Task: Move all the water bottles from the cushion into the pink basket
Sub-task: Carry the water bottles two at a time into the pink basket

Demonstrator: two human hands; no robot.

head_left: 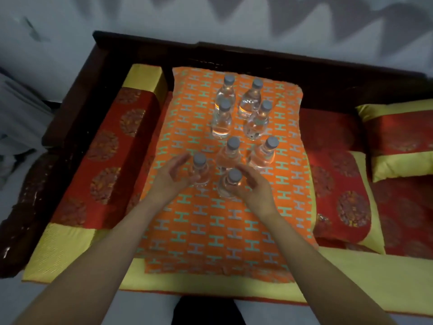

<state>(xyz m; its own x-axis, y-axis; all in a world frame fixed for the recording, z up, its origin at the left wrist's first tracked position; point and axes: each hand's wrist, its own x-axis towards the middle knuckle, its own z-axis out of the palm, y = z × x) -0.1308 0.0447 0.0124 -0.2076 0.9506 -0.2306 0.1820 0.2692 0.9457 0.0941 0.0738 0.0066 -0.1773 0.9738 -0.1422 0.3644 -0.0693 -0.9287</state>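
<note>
My left fingers (181,160) were spread and curled, cupped beside the near-left bottle (199,171), palm turned toward it, not yet closed around it; whether skin met plastic I could not tell. My right fingers (246,171) arched loosely over the nearest bottle (230,184), likewise open, with the thumb side near its shoulder. Neither the left hand (172,177) nor the right hand (251,187) carried anything.

Eight capped water bottles stood upright on the orange patterned cushion (210,231): the two at my hands nearest the front edge, two more just behind (232,152) (264,153), and four (225,106) grouped toward the back edge. The cushion lay on a red and yellow sofa seat (351,273).

The pink basket was not in view.

Judgement: this was the very start, the first grasp, both hands taking one bottle each. None appeared moved yet. Next move called for closing each hand around a bottle body, lifting straight up to avoid knocking the neighbours close behind, then locating the basket. The soft cushion could let bottles topple if jostled.
</note>
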